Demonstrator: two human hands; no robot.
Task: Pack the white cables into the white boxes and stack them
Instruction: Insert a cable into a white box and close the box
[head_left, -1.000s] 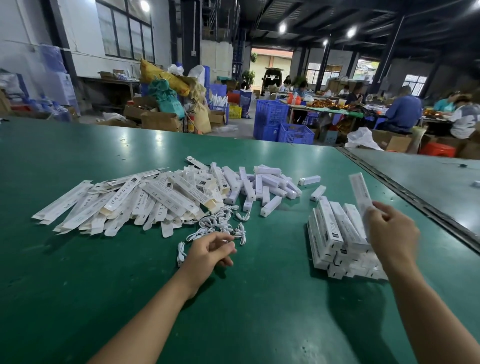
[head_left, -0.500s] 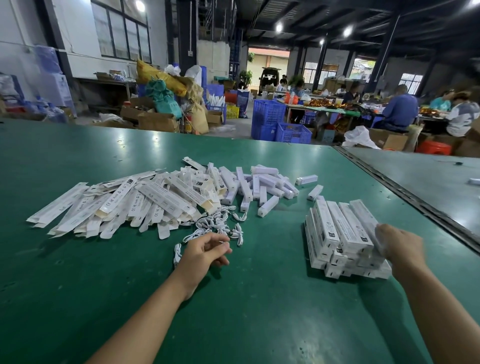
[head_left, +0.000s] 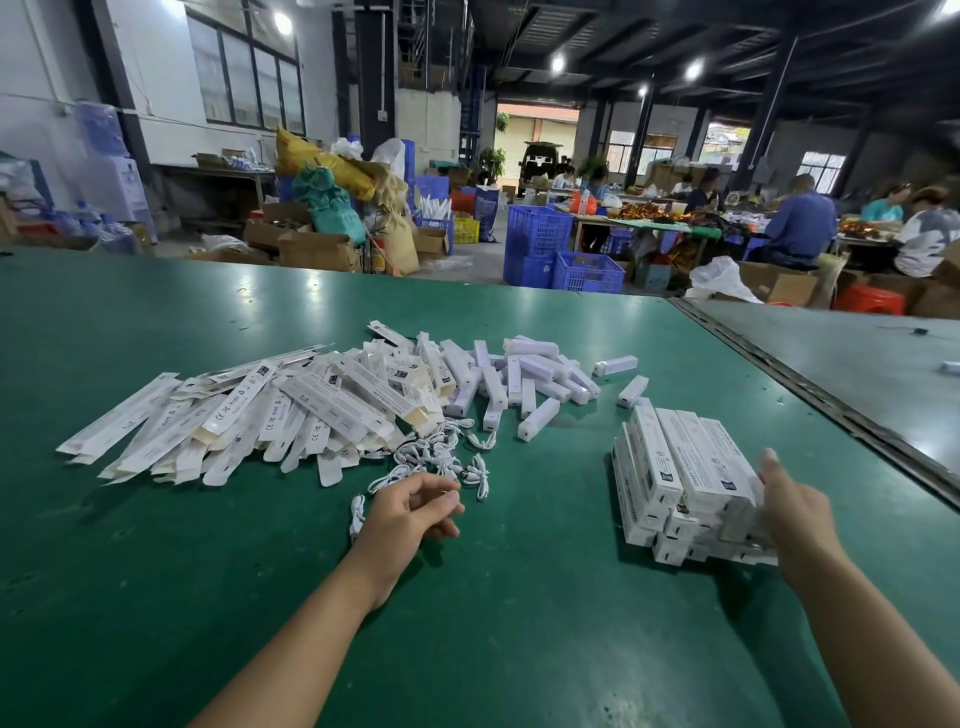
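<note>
Far left, a loose heap of flat white boxes (head_left: 234, 421) overlaps so that the lower ones are hidden, and the print is too small to read. At its near right edge the white cables (head_left: 436, 460) lie tangled, single ones hard to separate. Behind them is a scatter of short white blocks (head_left: 524, 379); what they are I cannot tell. The left hand (head_left: 410, 512) rests on the green table (head_left: 156, 597) just beside the cables, fingers loosely curled, nothing seen in them. Bare green lies between it and the stack of packed boxes (head_left: 680, 467). The right hand (head_left: 795, 514) touches the stack's right side with straight fingers, hiding that side. A seam (head_left: 831, 415) runs near the stack's right; the table's near edge is cut off
</note>
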